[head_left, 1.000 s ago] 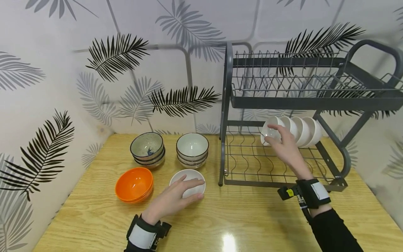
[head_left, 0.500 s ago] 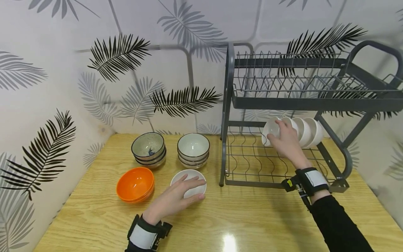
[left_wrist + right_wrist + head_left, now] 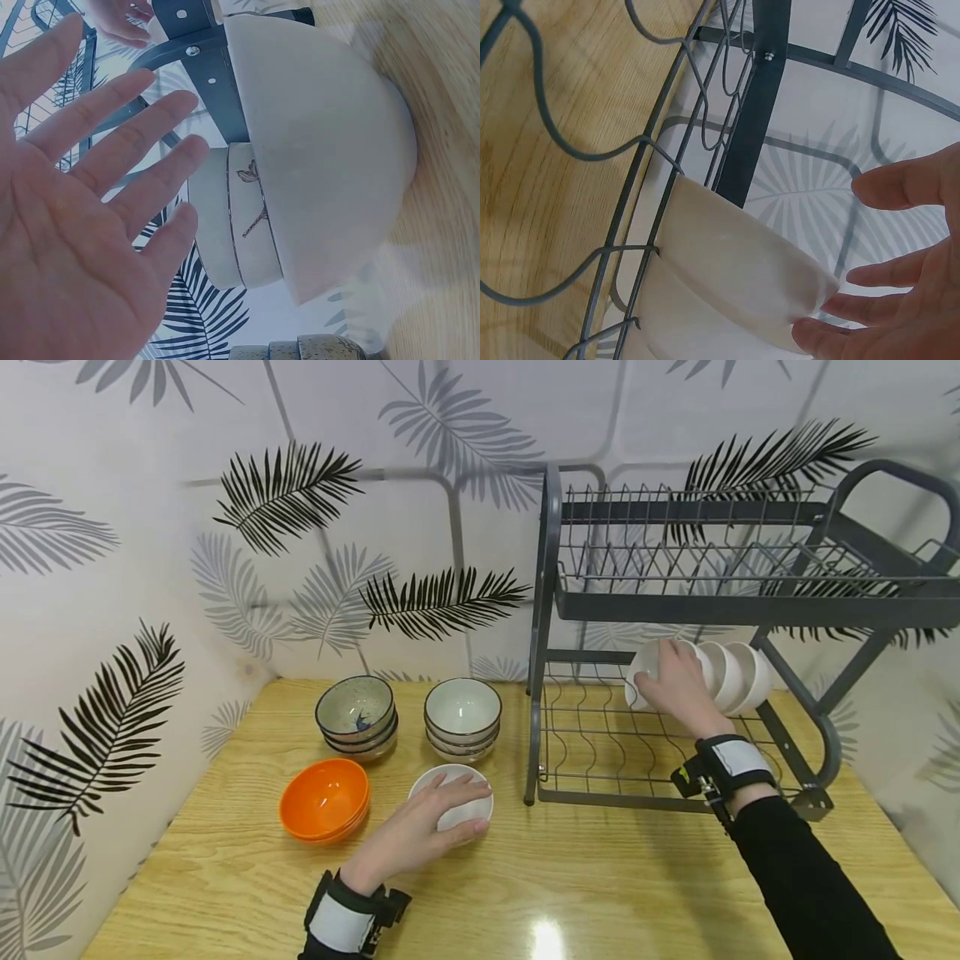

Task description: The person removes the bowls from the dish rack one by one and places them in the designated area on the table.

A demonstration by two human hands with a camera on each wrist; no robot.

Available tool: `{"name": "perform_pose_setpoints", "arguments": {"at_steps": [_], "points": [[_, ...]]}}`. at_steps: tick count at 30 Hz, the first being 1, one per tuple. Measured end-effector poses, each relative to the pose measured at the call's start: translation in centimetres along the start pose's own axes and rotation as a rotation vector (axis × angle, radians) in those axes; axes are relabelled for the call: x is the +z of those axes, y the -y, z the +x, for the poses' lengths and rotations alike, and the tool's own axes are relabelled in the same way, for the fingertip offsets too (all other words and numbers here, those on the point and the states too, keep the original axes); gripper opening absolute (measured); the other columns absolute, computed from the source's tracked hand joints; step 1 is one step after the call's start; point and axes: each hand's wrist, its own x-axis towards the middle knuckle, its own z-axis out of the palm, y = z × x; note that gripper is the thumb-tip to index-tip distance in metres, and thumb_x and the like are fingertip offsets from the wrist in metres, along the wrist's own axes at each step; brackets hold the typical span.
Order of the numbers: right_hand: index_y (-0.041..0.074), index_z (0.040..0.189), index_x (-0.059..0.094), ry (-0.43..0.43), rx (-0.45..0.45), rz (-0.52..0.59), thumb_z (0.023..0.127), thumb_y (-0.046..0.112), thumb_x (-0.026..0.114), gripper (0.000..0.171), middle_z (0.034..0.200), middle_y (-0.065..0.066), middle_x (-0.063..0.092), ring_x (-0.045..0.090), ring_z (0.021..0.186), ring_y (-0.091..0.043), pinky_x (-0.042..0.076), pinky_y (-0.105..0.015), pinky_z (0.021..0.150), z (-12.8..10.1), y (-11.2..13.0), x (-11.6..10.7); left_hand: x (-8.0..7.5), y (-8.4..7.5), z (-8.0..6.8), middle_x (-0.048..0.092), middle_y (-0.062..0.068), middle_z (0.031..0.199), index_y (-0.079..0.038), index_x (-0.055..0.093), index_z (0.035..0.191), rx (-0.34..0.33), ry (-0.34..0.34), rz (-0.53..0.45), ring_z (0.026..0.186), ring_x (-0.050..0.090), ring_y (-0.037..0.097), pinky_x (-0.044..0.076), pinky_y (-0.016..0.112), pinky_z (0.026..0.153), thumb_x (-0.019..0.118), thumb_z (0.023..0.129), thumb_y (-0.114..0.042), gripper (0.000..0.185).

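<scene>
My left hand [image 3: 420, 829], palm down with fingers spread, is over a small white bowl [image 3: 470, 812] on the table. In the left wrist view the straight fingers stand apart from the bowl's white side [image 3: 322, 157]. My right hand [image 3: 677, 687] is at the leftmost of several white bowls [image 3: 745, 677] standing on edge in a row on the rack's lower shelf. In the right wrist view its fingertips [image 3: 829, 335] are right at the end bowl's edge [image 3: 735, 247], while the thumb [image 3: 889, 187] stays away from it.
A grey two-tier dish rack [image 3: 660, 795] stands on the wooden table [image 3: 225, 885] at the right. Stacked speckled bowls [image 3: 354, 706], brown-rimmed white bowls [image 3: 462, 706] and orange bowls [image 3: 324, 802] are left of it. The upper tier [image 3: 720, 607] overhangs the right hand's bowls.
My right hand has moved slightly right and closer in over the leftmost racked bowl. The left hand stays over the white bowl. The view shifts slightly.
</scene>
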Motion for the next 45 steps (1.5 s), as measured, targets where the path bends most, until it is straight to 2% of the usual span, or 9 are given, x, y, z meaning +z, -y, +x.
{"name": "perform_pose_setpoints", "arguments": {"at_steps": [8,16,22,26,29,34,39,42,45], "points": [[-0.023,0.149,0.017,0.023,0.011,-0.047,0.097,0.017,0.043,0.070,0.153,-0.047,0.018,0.015,0.144,-0.061,0.015,-0.068,0.121,1.0,0.0,0.0,-0.1,-0.1,0.1,0.056,0.013,0.148,-0.006,0.060,0.139,0.004,-0.057,0.012,0.150,0.039,0.031,0.014,0.056,0.129,0.062,0.100,-0.034,0.048],[-0.028,0.146,0.005,0.045,0.067,-0.089,0.096,0.015,0.046,0.077,0.147,-0.051,0.019,0.016,0.142,-0.062,0.013,-0.067,0.122,2.0,0.0,0.7,-0.2,0.0,0.0,0.054,0.013,0.150,-0.007,0.059,0.140,0.003,-0.057,0.014,0.152,0.036,0.029,0.014,0.055,0.129,0.061,0.100,-0.035,0.049],[-0.027,0.145,0.014,0.031,0.045,-0.132,0.096,0.010,0.046,0.069,0.146,-0.049,0.025,0.028,0.135,-0.063,0.023,-0.071,0.117,2.2,0.4,1.1,-0.2,0.1,0.0,0.054,0.014,0.150,-0.006,0.059,0.139,0.009,-0.060,0.016,0.151,0.036,0.031,0.015,0.056,0.129,0.061,0.100,-0.036,0.049],[-0.015,0.150,0.023,-0.022,0.043,-0.173,0.103,0.015,0.041,0.058,0.146,-0.045,0.031,0.039,0.130,-0.061,0.039,-0.071,0.106,2.3,0.8,1.6,-0.3,0.0,0.0,0.054,0.015,0.150,-0.006,0.060,0.139,0.016,-0.056,0.021,0.151,0.037,0.032,0.015,0.057,0.128,0.060,0.100,-0.035,0.048],[-0.004,0.152,0.028,-0.062,0.045,-0.218,0.107,0.022,0.037,0.052,0.144,-0.043,0.037,0.049,0.122,-0.059,0.050,-0.068,0.092,2.3,1.0,2.1,-0.3,-0.1,0.0,0.053,0.015,0.151,-0.006,0.059,0.139,0.017,-0.055,0.023,0.151,0.037,0.031,0.015,0.057,0.128,0.060,0.101,-0.035,0.048],[0.002,0.144,0.040,-0.119,0.029,-0.330,0.110,0.029,0.033,0.044,0.131,-0.039,0.051,0.059,0.101,-0.057,0.053,-0.065,0.078,2.6,1.3,2.6,-0.3,-0.2,-0.1,0.053,0.014,0.151,-0.006,0.058,0.140,0.020,-0.060,0.013,0.151,0.037,0.030,0.015,0.056,0.129,0.060,0.100,-0.035,0.049],[0.004,0.125,0.049,-0.162,0.006,-0.432,0.110,0.031,0.030,0.036,0.105,-0.031,0.058,0.058,0.069,-0.045,0.046,-0.050,0.050,2.8,1.2,3.0,-0.4,-0.3,0.0,0.053,0.014,0.151,-0.005,0.059,0.140,0.030,-0.062,0.008,0.150,0.037,0.033,0.015,0.057,0.128,0.060,0.101,-0.034,0.048],[0.004,0.124,0.051,-0.182,0.001,-0.442,0.110,0.030,0.029,0.037,0.100,-0.029,0.059,0.056,0.065,-0.043,0.043,-0.047,0.046,2.9,1.0,3.2,-0.4,-0.3,-0.1,0.053,0.014,0.151,-0.006,0.059,0.140,0.030,-0.061,0.006,0.150,0.037,0.032,0.015,0.056,0.129,0.061,0.100,-0.034,0.048],[0.003,0.131,0.049,-0.186,0.011,-0.433,0.110,0.028,0.027,0.040,0.103,-0.030,0.060,0.058,0.068,-0.044,0.045,-0.049,0.049,3.0,0.7,3.3,-0.4,-0.3,-0.1,0.053,0.015,0.151,-0.006,0.058,0.140,0.032,-0.061,0.007,0.150,0.038,0.032,0.015,0.056,0.128,0.061,0.100,-0.034,0.049]]}}
